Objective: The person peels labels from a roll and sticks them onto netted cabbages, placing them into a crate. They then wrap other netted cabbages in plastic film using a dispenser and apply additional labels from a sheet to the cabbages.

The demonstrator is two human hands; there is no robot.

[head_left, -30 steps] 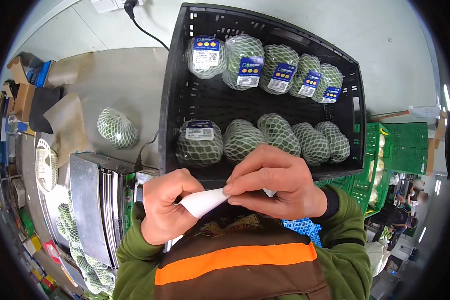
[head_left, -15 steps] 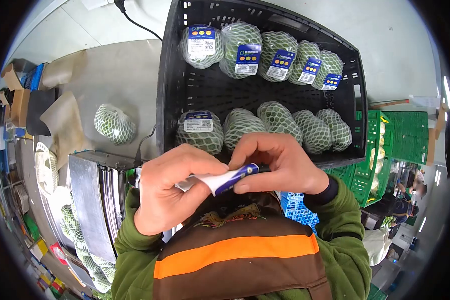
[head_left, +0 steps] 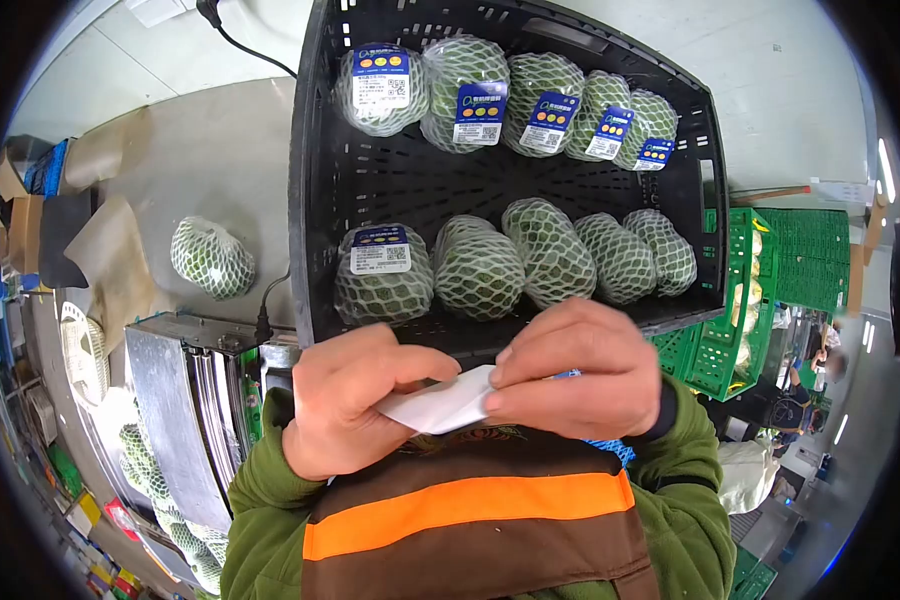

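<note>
My left hand [head_left: 362, 402] pinches one end of a small label [head_left: 440, 402], and the fingertips of my right hand [head_left: 582, 372] grip its other end. The label shows its plain white side. Both hands are just off the near edge of a black plastic crate [head_left: 310, 190]. Inside it stand two rows of green produce in white foam nets and clear wrap. In the far row, each piece such as this netted one [head_left: 467, 85] bears a blue and white label. The leftmost of the near row, a netted piece [head_left: 382, 290], has one too; its neighbours show none.
Left of the crate, another netted piece [head_left: 213, 258] lies on the grey surface by a metal machine [head_left: 170, 400]. More netted produce [head_left: 145, 460] is at lower left. Green crates [head_left: 715, 340] stand at right, with people [head_left: 798, 400] beyond. A black cable [head_left: 255, 48] runs to the crate.
The label has gone from curled, blue print showing, to flatter with its white side up. My right hand has moved right and down slightly; the surroundings have shifted left in view.
</note>
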